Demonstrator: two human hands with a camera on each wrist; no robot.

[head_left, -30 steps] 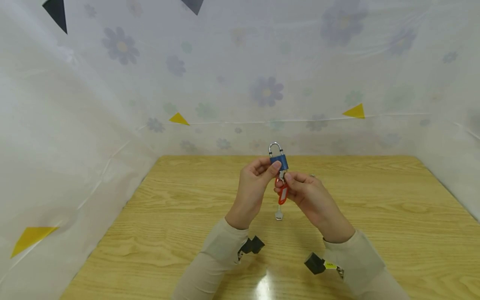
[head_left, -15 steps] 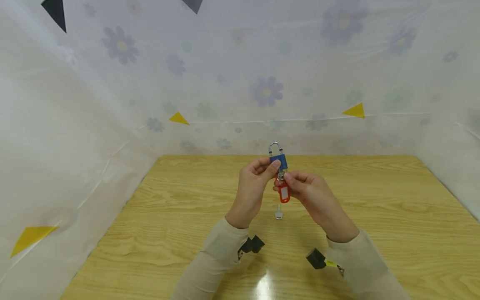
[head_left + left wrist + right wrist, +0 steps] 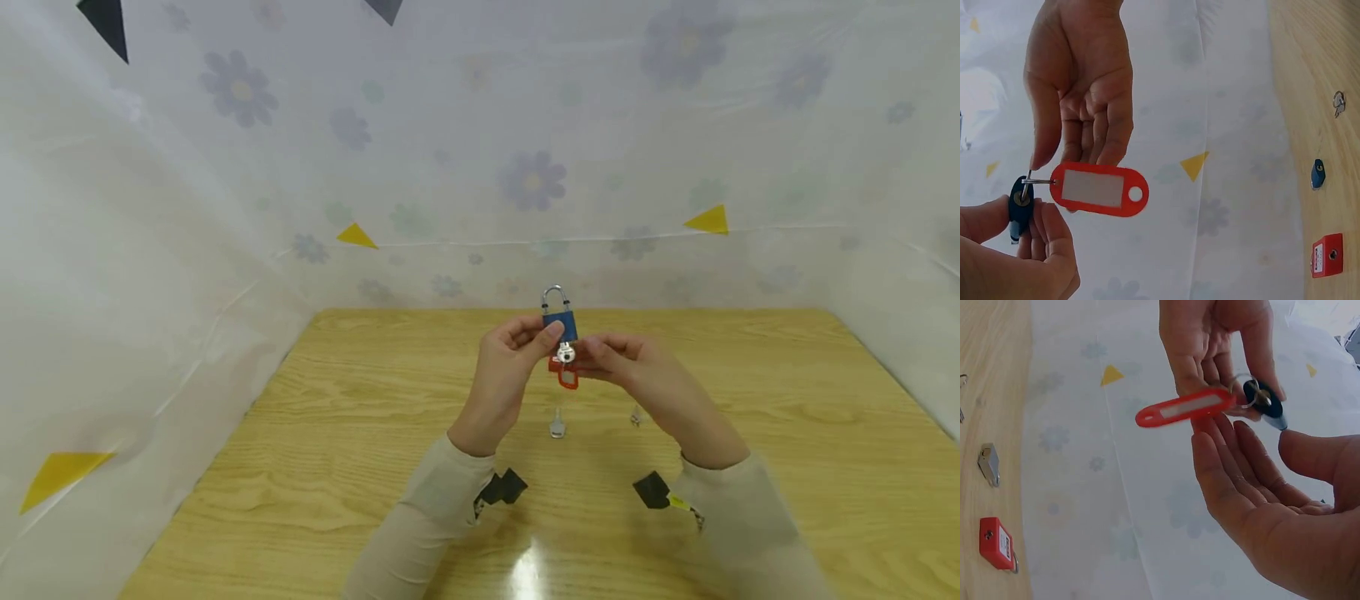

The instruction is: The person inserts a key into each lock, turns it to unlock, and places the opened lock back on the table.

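Up above the light wooden table (image 3: 375, 433), the left hand (image 3: 504, 367) pinches the small blue padlock with a silver shackle (image 3: 559, 315) between thumb and curled fingers, body upright, shackle arching over the top and looking closed. A silver key (image 3: 566, 354) sits in the keyhole at the padlock's bottom, and from its ring swings an oblong red plastic key tag with a white label (image 3: 1099, 189), jutting out sideways in both wrist views. The right hand (image 3: 637, 367) is just beside the padlock, on its right; in the right wrist view its fingers lie straight and relaxed, palm up, thumb apart, spread under the tag and gripping nothing there. Whether a fingertip grazes the tag or the key, I cannot tell. Both wrists wear cream sleeves (image 3: 442, 500) with black camera mounts (image 3: 502, 487) strapped beneath. Down on the table, below the hands, rests a small silver padlock (image 3: 557, 425), and a little to its right a loose silver key ring (image 3: 636, 414). The wrist views pick out a square red padlock (image 3: 1326, 255) lying flat on the wood and a small blue piece (image 3: 1317, 174) near it. All round stands a white plastic sheet printed with pale flowers (image 3: 532, 179) and yellow triangles (image 3: 357, 237).
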